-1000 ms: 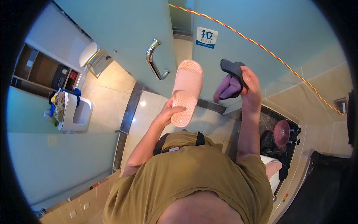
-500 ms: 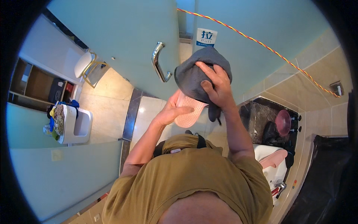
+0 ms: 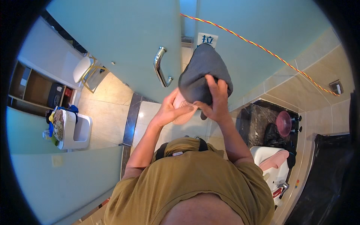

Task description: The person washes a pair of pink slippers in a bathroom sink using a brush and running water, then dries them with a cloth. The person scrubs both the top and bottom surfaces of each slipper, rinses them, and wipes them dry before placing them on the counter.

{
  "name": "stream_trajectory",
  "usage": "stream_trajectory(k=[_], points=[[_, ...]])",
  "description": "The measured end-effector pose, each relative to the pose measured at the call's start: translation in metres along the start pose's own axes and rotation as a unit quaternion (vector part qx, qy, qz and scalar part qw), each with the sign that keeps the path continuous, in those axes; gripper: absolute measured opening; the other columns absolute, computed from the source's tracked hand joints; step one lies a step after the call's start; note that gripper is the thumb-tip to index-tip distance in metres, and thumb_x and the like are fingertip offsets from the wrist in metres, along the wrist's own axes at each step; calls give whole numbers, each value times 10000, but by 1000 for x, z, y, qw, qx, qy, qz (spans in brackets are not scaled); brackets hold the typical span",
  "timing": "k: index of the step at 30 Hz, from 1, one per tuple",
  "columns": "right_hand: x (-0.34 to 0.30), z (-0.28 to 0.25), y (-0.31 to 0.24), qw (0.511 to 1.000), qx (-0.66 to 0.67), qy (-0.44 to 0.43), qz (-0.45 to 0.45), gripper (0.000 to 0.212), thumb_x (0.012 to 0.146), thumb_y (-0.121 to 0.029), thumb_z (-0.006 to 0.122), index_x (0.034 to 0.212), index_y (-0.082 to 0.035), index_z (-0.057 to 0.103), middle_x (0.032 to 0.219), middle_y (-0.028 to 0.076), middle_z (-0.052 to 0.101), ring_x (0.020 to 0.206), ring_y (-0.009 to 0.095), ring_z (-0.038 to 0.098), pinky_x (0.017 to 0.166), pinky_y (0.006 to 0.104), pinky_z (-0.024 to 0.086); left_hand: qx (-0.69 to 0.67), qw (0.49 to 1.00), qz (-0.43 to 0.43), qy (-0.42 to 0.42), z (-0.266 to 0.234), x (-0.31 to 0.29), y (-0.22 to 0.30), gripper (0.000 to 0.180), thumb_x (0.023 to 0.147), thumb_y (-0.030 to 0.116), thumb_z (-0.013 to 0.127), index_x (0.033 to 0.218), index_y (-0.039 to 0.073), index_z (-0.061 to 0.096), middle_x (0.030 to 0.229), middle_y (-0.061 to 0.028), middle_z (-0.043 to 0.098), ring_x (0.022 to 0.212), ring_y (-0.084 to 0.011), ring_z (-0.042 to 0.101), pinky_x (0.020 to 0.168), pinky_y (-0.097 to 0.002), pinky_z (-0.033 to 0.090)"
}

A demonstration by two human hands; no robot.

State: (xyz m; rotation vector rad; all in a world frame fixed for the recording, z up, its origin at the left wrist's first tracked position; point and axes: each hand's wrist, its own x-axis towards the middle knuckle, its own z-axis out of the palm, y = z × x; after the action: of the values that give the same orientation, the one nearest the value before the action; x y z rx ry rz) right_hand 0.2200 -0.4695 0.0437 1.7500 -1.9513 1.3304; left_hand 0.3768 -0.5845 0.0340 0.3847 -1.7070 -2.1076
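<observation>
- At far left we see a brown wooden shelf unit [image 3: 39,84] with open compartments.
- Just below it we find a white plastic tub [image 3: 89,129], with an assortment of coloured items [image 3: 58,123] at its left side.
- Near the shelf unit we have a white-seated chair [image 3: 81,70] on gold-coloured legs.
- Next we face a frosted glass door [image 3: 129,37] with a curved chrome handle [image 3: 158,65].
- Our left hand [image 3: 167,111] is closed around the near end of a pink slipper [image 3: 182,120], thumb over its bumpy footbed. The slipper is in front of our chest, above the tiled floor [image 3: 152,112], its far part hidden from us by cloth.
- Over that far part we have a dark grey cloth [image 3: 204,69], bunched and covering the lower part of a white-and-blue sign [image 3: 207,38].
- Our right hand [image 3: 217,100] is partly curled, fingers pressed into a fold of the cloth, thumb near the left thumb.
- Above and to the right, we see a red-and-yellow twisted cord [image 3: 253,44] stretched slantwise.
- At right we have a white sink [image 3: 258,152] with another pink slipper [image 3: 275,160] resting on it, and beyond it a pink bowl [image 3: 284,123] beside a black plastic bag [image 3: 273,135].
</observation>
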Motion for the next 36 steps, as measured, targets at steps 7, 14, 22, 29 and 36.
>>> stream_trajectory(k=[7,14,22,29,36], points=[[14,-16,-2,982,184,44,30,885,588,-237,817,1354,-32,423,1142,163,451,1090,321,442,966,378,338,31,999,40,0,4,8,7,688,734,44,757,1333,32,420,1192,-25,555,1090,-107,513,945,-289,418],[-2,-39,12,841,462,283,0,822,755,-115,610,1435,28,172,1372,146,385,1187,245,449,1060,405,293,-107,992,58,-22,-2,14,11,787,786,228,731,1417,41,298,1296,-106,496,1172,-186,503,977,-334,414],[8,-13,-58,989,-2,-32,-145,483,707,-124,731,1167,-100,586,1151,154,507,1079,343,503,882,421,433,-490,851,3,-188,7,29,11,617,968,516,308,1325,27,430,1290,-162,507,1198,-269,486,1056,-414,350],[-14,9,-58,992,-91,69,-52,474,757,-63,663,1207,-33,517,1034,179,569,964,328,573,845,402,457,-382,921,53,-54,16,28,9,497,990,364,379,1392,75,343,1342,-112,468,1242,-224,446,1044,-365,365],[19,-5,-86,970,128,177,104,466,773,-18,550,1212,61,414,1099,191,529,1007,289,535,877,352,416,-163,970,166,-68,38,8,30,640,978,321,433,1485,112,102,1475,-68,275,1358,-193,268,1102,-342,247]])
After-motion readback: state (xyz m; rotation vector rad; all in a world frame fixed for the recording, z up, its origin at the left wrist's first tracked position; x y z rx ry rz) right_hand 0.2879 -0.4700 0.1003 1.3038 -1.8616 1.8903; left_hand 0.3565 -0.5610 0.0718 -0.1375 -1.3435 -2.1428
